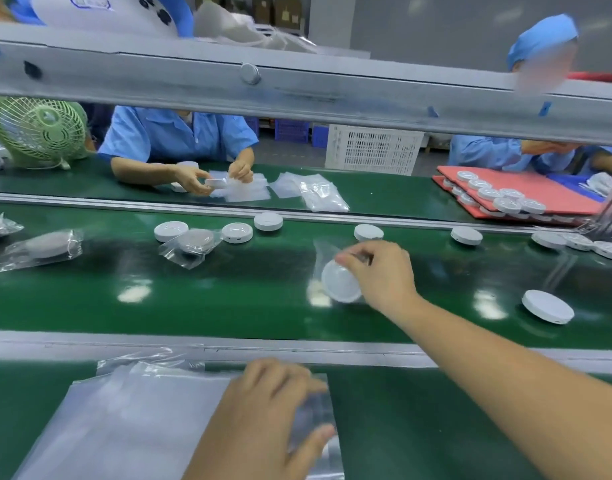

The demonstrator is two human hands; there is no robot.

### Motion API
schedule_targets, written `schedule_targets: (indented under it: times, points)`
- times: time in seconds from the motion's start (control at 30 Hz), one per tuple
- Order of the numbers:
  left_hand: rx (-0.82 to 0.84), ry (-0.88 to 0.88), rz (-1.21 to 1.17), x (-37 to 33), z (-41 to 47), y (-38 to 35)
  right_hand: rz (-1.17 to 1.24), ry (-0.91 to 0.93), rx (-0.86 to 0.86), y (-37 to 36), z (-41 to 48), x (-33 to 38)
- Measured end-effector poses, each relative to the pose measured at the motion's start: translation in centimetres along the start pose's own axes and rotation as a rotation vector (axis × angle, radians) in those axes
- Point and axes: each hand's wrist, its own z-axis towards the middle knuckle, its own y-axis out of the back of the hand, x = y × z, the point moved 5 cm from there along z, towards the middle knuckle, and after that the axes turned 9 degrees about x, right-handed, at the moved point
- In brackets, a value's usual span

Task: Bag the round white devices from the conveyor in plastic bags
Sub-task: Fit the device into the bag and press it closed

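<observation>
Head view had my right hand [377, 275] reached out over the green conveyor belt [228, 299], fingers curled round the rim of a round white device [340, 284] tilted up on its edge. What looked like a clear bag [320, 252] showed around it, though the blur kept me from telling whether the device sat fully inside. My left hand [270, 407] was down on the near shelf, thumb and fingers pinching the edge of the top bag [315, 414] beside the stack of plastic bags [131, 417].

The risks, as I judged them:

- My grip was on the rim only, at arm's length. If the film was between my fingers and the plastic shell, the device could slide out and roll off along the belt.
- If the bag mouth was open and turned downward, letting go could tip the device back out.
- Both hands were busy and my eyes were on the far one, so the left could lift two clinging bags at once, or drag the stack toward the metal rail [297, 351].
- One bare device [547, 306] lay well apart to the right, and a bagged device [193, 242] lay touching unbagged ones on the belt's far side — easy to miss one or bag it twice.
</observation>
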Motion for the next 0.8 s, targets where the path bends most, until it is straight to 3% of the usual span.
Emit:
schedule_targets:
  times: [0.1,0.17,0.3,0.47,0.6,0.7,0.8]
  points:
    - [0.312,0.018,0.107,0.0,1.1,-1.6,-0.451,-0.105,0.167,-2.1,5.2,-1.0]
    - [0.44,0.074,0.045,1.0,0.9,-2.7,-0.585,-0.193,0.344,-4.5,6.5,-1.7]
    - [0.411,0.065,0.032,1.3,0.7,-3.1,-0.529,-0.148,0.574,-8.5,5.0,-2.1]
    - [0.163,0.019,0.076,0.5,0.1,-2.1,-0.463,0.126,0.465,-7.6,-0.7,-0.5]
    - [0.079,-0.009,0.09,0.4,-0.3,-2.2,-0.558,0.187,0.421,-3.8,-7.1,-3.5]
    - [0.044,-0.033,0.115,0.0,-0.2,-1.9,-0.691,0.032,0.27,1.7,-7.7,-8.3]
    - [0.06,-0.031,0.086,-0.2,-0.1,-2.3,-0.853,-0.301,0.127,8.4,-5.7,-15.1]
